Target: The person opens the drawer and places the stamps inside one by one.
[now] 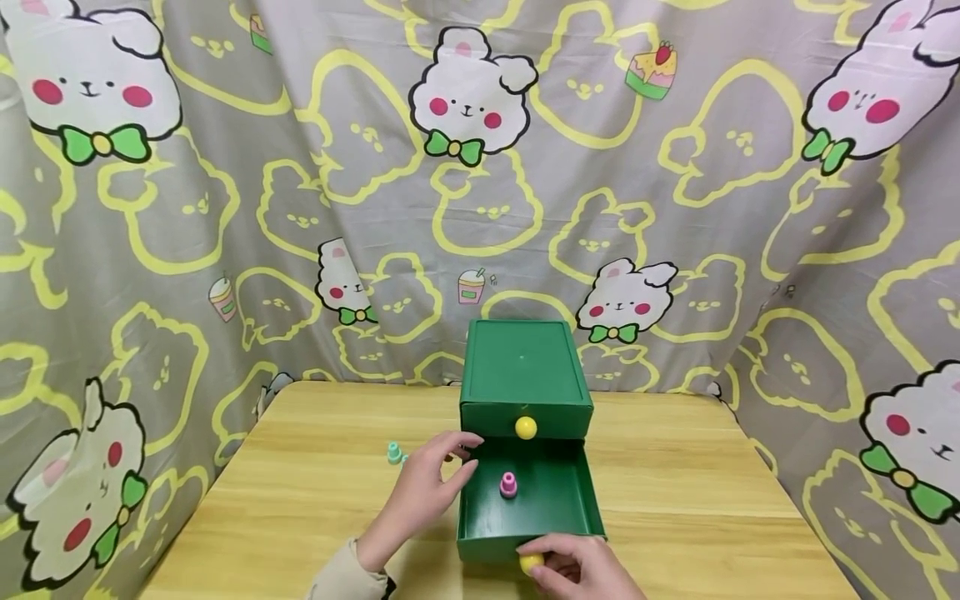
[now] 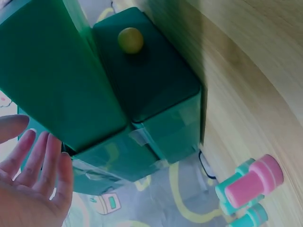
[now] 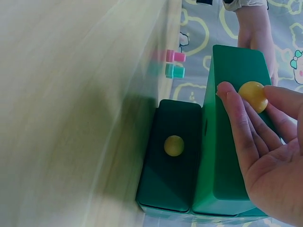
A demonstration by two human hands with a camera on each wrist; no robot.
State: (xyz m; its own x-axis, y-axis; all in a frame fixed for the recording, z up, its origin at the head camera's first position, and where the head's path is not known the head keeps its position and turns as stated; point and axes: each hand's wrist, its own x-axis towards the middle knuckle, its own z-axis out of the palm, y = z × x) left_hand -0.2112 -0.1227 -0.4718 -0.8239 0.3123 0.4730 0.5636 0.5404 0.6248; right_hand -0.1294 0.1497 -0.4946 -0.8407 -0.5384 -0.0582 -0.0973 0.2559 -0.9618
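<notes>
A green drawer cabinet (image 1: 525, 358) stands on the table, and its middle drawer (image 1: 487, 521) is pulled out. Inside that drawer is a small pink stepped peg (image 1: 508, 485). My right hand (image 1: 581, 567) pinches the drawer's yellow ball knob (image 3: 253, 97) between thumb and fingers. At the drawer's left side, close to the cabinet front, my left hand (image 1: 427, 479) holds nothing, its fingers spread and slightly bent. Left of it on the table are teal pegs (image 1: 394, 452). Another pink peg (image 2: 255, 179) shows beside them in the wrist views, hidden in the head view.
The top drawer, with its yellow knob (image 1: 526, 428), is closed. So is the lowest drawer (image 2: 147, 71), just above the wooden table (image 1: 690, 492). A patterned curtain (image 1: 480, 200) hangs behind the table and along both sides.
</notes>
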